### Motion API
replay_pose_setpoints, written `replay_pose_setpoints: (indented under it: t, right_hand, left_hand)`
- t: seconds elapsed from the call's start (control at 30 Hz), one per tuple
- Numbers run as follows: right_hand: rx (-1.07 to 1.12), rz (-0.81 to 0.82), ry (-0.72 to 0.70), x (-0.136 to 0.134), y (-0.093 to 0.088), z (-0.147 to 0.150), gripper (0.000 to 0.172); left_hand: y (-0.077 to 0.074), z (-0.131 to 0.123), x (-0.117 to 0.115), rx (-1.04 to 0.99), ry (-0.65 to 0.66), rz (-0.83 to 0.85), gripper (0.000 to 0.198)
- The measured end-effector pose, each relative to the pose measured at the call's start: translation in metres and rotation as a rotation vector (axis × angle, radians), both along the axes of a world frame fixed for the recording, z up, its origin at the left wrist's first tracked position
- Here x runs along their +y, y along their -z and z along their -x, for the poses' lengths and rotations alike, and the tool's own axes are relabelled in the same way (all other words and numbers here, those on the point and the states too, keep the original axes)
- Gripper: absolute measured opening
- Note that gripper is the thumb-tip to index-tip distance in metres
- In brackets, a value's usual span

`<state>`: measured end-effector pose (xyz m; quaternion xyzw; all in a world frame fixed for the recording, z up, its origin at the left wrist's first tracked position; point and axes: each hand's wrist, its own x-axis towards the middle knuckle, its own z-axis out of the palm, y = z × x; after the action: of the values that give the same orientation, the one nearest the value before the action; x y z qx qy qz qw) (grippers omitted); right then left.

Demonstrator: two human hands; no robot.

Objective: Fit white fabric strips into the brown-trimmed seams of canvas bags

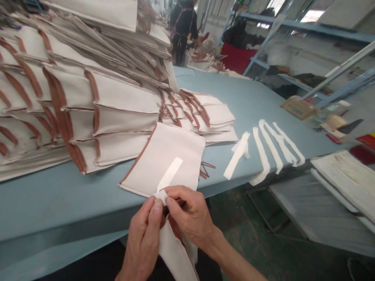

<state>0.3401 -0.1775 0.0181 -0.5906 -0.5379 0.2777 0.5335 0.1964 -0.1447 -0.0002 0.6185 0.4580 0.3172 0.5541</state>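
Note:
At the table's front edge, both my hands pinch the near end of a white strip (170,173). My left hand (143,234) has thumb and fingers closed on its left side. On the right side, my right hand (190,214) presses thumb against fingers. The strip's free end stretches away over a cream fabric piece with brown edging (175,150), lying flat on the table. Below my fingers hangs another cream piece with a brown edge (177,253); my hands partly hide its top, and I cannot tell which fingers hold it.
Stacked cream pieces with brown edges (123,113) fill the left of the blue-covered table (234,93). Several white strips (268,150) lie at the right edge, near thin brown strips (206,169). A person (183,27) stands at the far end. A cardboard box (300,107) sits right.

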Motion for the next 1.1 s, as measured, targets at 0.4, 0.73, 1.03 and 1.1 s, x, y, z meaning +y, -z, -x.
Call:
replay_pose_setpoints:
  t: [0.4,0.73,1.03,1.1]
  right_hand:
    - [-0.075,-0.062,0.003,-0.007,0.004,-0.003,0.014]
    - [0.318,0.058,0.169,0.015,-0.009,-0.026,0.020]
    - [0.287,-0.013,0.421,0.118,-0.018,-0.146,0.025]
    - [0.269,-0.001,0.468,0.132,-0.017,-0.167,0.022]
  left_hand:
    - [-0.020,-0.004,0.000,0.010,0.061,-0.033,0.040]
    - [-0.014,0.002,0.006,0.122,0.084,-0.036,0.044]
    - [-0.007,0.019,0.011,0.224,-0.034,-0.103,0.044]
    - [-0.002,0.024,0.012,0.230,-0.062,-0.091,0.040]
